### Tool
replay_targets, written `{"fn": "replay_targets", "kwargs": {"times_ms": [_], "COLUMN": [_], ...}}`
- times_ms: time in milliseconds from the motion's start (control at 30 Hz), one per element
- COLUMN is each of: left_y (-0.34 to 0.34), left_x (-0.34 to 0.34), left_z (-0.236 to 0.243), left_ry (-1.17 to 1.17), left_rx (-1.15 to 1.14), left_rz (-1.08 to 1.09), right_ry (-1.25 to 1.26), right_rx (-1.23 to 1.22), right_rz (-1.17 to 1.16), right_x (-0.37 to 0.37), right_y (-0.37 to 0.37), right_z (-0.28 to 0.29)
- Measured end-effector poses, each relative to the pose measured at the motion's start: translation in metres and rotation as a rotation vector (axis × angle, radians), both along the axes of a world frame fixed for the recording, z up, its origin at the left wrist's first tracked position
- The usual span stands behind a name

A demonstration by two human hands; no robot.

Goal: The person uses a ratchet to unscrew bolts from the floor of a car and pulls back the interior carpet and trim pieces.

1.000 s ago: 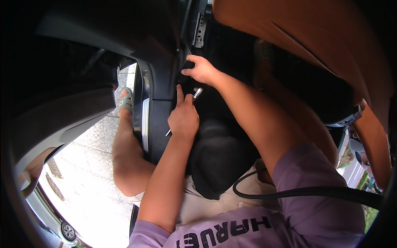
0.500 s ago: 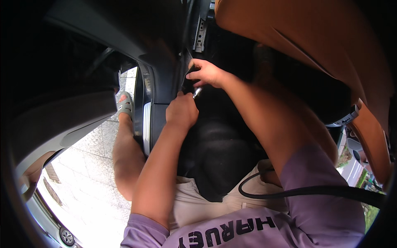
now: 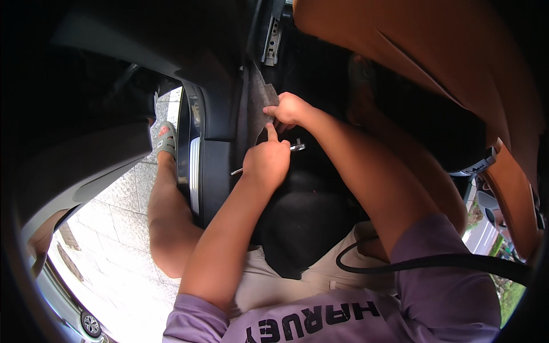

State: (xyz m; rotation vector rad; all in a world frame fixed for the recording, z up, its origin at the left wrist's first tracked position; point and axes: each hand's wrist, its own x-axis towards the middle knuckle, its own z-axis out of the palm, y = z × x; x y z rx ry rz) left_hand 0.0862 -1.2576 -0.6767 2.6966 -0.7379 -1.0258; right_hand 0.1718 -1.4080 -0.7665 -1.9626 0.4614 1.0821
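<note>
My right hand [image 3: 290, 110] is closed on the edge of a lifted car floor carpet [image 3: 260, 103], pinching it between thumb and fingers. The carpet's grey felt-like underside shows along the door sill. Just below it, my left hand [image 3: 267, 160] is wrapped round a shiny metal ratchet wrench [image 3: 298, 146]. Its head sticks out to the right of the fist and a thin end shows on the left. The left index finger stretches up to the carpet's lower edge. What lies under the carpet is hidden.
Black sill trim [image 3: 218, 166] runs on the left beside the open car door [image 3: 86, 154]. A metal seat rail [image 3: 273, 43] lies ahead. A brown seat [image 3: 412, 46] crowds the upper right, and a black strap [image 3: 446, 262] crosses my right arm.
The carpet edge has been pulled back to the right, baring its grey underside. My left hand has moved right and slightly down with the wrench, its index finger now stretched out.
</note>
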Motion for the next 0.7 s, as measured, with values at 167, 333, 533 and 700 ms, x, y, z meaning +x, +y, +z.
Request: {"fn": "replay_targets", "kwargs": {"times_ms": [167,333,533,700], "left_y": [0.038,0.068,0.063,0.032], "left_x": [-0.026,-0.011,-0.009,-0.003], "left_z": [0.048,0.041,0.013,-0.021], "left_ry": [-0.085,0.006,0.094,0.234], "left_rx": [-0.085,0.067,-0.067,-0.208], "left_rz": [0.394,0.511,0.310,0.212], "right_ry": [-0.059,-0.030,-0.082,0.082], "right_rx": [0.065,0.023,-0.018,0.019], "right_rz": [-0.063,-0.159,-0.164,-0.287], "right_x": [-0.013,-0.020,-0.018,-0.030], "right_y": [-0.007,0.004,0.010,-0.003], "right_z": [-0.007,-0.006,0.005,0.030]}}
